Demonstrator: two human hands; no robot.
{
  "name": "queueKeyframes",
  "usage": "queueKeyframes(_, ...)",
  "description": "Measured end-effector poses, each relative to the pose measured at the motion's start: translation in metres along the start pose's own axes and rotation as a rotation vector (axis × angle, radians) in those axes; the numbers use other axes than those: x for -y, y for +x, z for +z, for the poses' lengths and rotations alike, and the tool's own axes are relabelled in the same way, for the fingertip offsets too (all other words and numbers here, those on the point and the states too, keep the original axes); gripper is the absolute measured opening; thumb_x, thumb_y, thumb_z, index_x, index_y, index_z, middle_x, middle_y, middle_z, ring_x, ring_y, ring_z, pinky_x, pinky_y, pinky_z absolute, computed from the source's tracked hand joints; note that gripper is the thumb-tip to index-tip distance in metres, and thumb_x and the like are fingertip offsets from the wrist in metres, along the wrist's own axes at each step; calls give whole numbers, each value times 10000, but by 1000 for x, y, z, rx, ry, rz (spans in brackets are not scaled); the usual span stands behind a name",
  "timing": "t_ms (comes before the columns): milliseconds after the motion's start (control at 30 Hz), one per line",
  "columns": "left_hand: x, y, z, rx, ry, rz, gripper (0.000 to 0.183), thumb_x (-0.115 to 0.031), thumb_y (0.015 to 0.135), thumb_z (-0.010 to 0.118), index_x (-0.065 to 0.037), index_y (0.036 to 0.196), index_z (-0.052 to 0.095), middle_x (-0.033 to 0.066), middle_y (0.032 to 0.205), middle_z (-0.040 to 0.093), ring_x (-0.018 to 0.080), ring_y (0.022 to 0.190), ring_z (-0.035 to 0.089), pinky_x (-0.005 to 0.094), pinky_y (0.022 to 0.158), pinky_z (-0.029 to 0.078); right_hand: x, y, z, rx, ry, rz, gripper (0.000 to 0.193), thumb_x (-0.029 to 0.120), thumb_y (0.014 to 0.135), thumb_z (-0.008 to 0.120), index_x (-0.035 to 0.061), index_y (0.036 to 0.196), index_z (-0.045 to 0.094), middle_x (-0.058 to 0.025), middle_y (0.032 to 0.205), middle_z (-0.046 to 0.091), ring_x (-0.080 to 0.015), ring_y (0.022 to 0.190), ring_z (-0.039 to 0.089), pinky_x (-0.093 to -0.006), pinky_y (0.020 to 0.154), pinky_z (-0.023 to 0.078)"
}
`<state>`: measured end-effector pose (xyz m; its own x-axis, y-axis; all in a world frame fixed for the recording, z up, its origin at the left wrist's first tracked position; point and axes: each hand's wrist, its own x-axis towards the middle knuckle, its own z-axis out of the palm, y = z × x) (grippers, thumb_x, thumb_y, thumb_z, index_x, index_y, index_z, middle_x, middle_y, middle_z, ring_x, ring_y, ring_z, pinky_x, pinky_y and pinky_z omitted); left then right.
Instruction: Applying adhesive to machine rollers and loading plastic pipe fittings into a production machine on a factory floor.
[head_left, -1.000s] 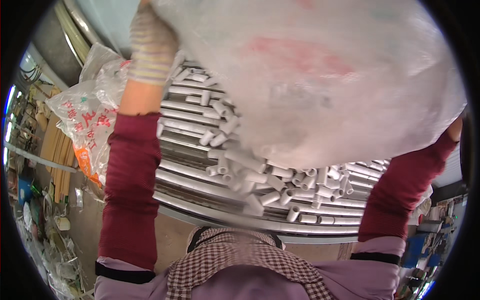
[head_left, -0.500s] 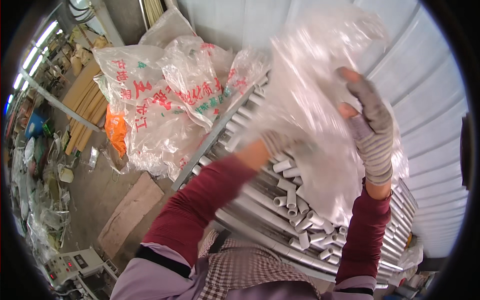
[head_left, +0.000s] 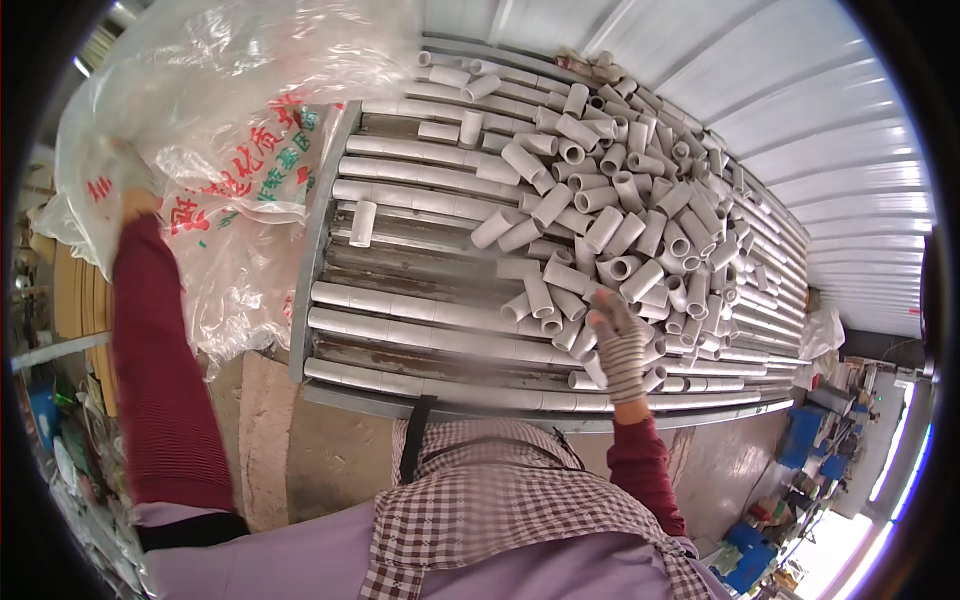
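Observation:
Short grey plastic pipe pieces [head_left: 603, 229] lie in a loose heap on a slatted bed of long grey tubes [head_left: 420, 305]. My right hand [head_left: 620, 345], in a striped glove with bare fingertips, rests at the heap's near edge. Its fingers are stretched over the pieces, and none is gripped. At the far left, my left hand [head_left: 130, 185] is blurred against a large clear plastic bag [head_left: 250, 60]. The film and the blur hide its fingers. A single pipe piece [head_left: 363, 224] lies apart near the bed's left end.
Clear plastic sacks with red and green print [head_left: 240, 270] are piled left of the bed. A metal rail [head_left: 312, 270] edges that end. Behind the heap rises a ribbed white wall [head_left: 800, 110]. A cardboard strip [head_left: 263, 440] lies on the floor. Blue bins [head_left: 800, 437] stand at right.
The clear bag has swung from over the pipe heap to the far left with my left hand. My right hand has let go of it and come down onto the pieces. The view has turned right.

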<state>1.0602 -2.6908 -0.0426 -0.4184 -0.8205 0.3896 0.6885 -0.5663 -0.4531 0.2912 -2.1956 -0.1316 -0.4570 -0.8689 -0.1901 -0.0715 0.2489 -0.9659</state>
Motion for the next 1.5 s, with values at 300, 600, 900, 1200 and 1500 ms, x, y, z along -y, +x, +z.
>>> queueKeyframes(300, 309, -117, -433, 751, -2926, 338, 727, -305, 754, 727, -54, 1359, 413, 233, 1257, 537, 364, 1167, 513, 416, 995, 409, -60, 112, 74, -8, -1067, -141, 543, 236, 812, 672, 159, 1315, 483, -176, 1275, 515, -357, 1161, 516, -437, 978, 420)
queueKeyframes(600, 267, -91, -411, 171, -2793, 547, 466, -73, 703, 680, -151, 1157, 605, 117, 1219, 540, 319, 1141, 497, 416, 971, 417, -68, 137, 96, 118, -1219, 106, 373, 289, 875, 595, 261, 1242, 532, -165, 1219, 527, -337, 1113, 554, -482, 877, 469)
queueKeyframes(900, 387, -88, -463, -7, -3048, 491, 520, -65, 703, 622, -184, 1205, 562, 133, 1281, 463, 334, 1290, 367, 501, 1076, 299, -57, 85, 144, 260, -1295, 20, 491, 338, 877, 568, 222, 1337, 442, -122, 1419, 395, -290, 1301, 380, -461, 1088, 256)
queueKeyframes(1200, 399, -78, -455, -49, -2870, 1047, 466, -80, 729, 684, -271, 1143, 590, 25, 1257, 490, 267, 1228, 451, 408, 1018, 398, -70, 89, 100, 296, -1528, -65, 709, 396, 738, 679, 185, 1368, 431, -96, 1434, 375, -348, 1344, 298, -468, 1108, 245)
queueKeyframes(1500, 345, -121, -402, 227, -2777, 638, 519, 7, 672, 629, -183, 1154, 587, 67, 1306, 484, 311, 1259, 409, 486, 1107, 279, -119, 60, 93, 175, -986, -153, 514, 164, 805, 573, 72, 1298, 461, -142, 1375, 425, -321, 1294, 385, -463, 1015, 390)
